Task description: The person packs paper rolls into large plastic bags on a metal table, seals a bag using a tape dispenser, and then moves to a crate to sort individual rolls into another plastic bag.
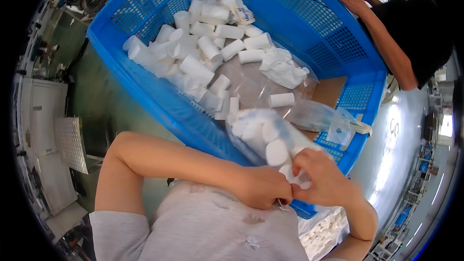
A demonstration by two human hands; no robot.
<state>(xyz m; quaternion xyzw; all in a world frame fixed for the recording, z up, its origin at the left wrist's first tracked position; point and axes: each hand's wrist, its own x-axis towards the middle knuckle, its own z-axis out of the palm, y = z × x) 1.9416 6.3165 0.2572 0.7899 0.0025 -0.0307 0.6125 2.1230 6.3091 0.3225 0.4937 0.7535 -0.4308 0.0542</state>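
Bag (263, 135) of white rolls is lying lengthwise over the crate (159, 99) rim, mouth toward both hands; left hand (263, 187) and right hand (323, 179) fingers are pinching its end.

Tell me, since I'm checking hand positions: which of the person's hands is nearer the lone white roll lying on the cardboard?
Right. The right hand is below the lone white roll, at the clear bag; the left hand is farther down-left.

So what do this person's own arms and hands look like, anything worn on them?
Both the left hand and the right hand are bare: no gloves, rings or watch show. The forearms are uncovered too. A short, light grey fabric sleeve covers only the left upper arm, part of a pale grey top with faint marks.
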